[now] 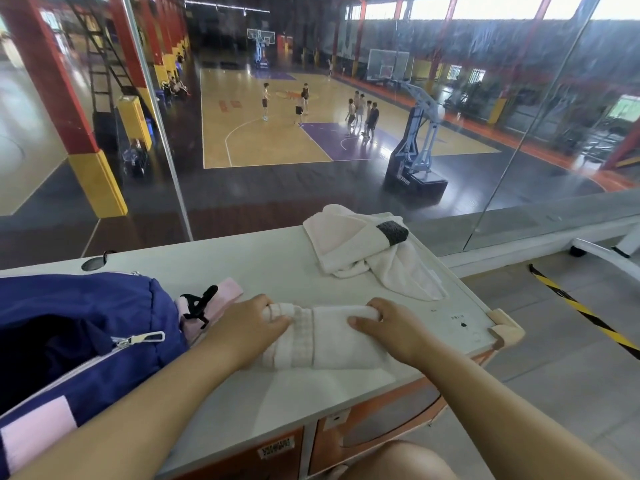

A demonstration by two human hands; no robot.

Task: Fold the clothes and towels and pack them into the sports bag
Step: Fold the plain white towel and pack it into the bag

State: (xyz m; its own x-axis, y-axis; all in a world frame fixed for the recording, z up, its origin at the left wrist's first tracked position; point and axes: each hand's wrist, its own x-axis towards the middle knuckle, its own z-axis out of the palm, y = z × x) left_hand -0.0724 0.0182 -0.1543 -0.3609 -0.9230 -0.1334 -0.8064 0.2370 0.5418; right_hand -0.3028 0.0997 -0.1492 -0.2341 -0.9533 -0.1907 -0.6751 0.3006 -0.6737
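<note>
While both hands are closed on the folded towel (332,341), it lies flat on the white tabletop (242,265) close to the near edge, with its long axis running left to right across the person's front. The left hand (252,322) has its fingers curled over the striped left end with the thumb laid across the top. The right hand (384,327) hooks its fingers over the far edge at the right end, thumb resting on the upper face. So each hand grasps one end, and the bundle spans the gap between them.

The sports bag (86,327), navy with pink panels, sits to the left, just beside the left hand. Its zip is undone — the zip pull (140,338) hangs at the edge of the dark opening, which faces up and toward the person. The move that matters is therefore sideways: the towel has to travel leftward along its own length, left end first, and the left hand is the nearer one to lead it in. My guess is that the bundle may need turning or tilting to clear the bag's rim, since the opening looks narrow from here.

A looser heap of pale towels (363,258), with a dark grey piece on top, waits unfolded farther back on the right — well short of done.
</note>
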